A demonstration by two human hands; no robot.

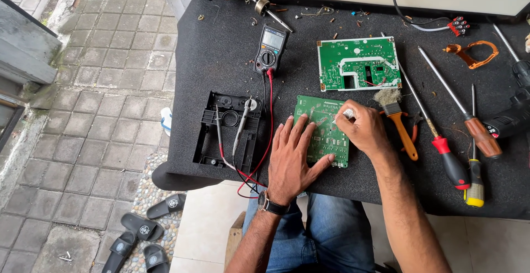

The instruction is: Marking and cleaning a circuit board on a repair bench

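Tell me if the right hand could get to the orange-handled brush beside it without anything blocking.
Probably yes: the right hand rests on the near green circuit board, and the orange-handled brush lies just beside it with bare mat between.

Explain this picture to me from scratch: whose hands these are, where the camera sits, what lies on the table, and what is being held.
This single picture comes from a camera worn on a person's head, looking down at their own two bare hands. The left hand lies flat on a green circuit board. The right hand pinches something small and white against that board; what it is cannot be told. They work on a black table. On it lie a second circuit board, a meter with red and black leads, a black plastic frame, a brush and several screwdrivers.
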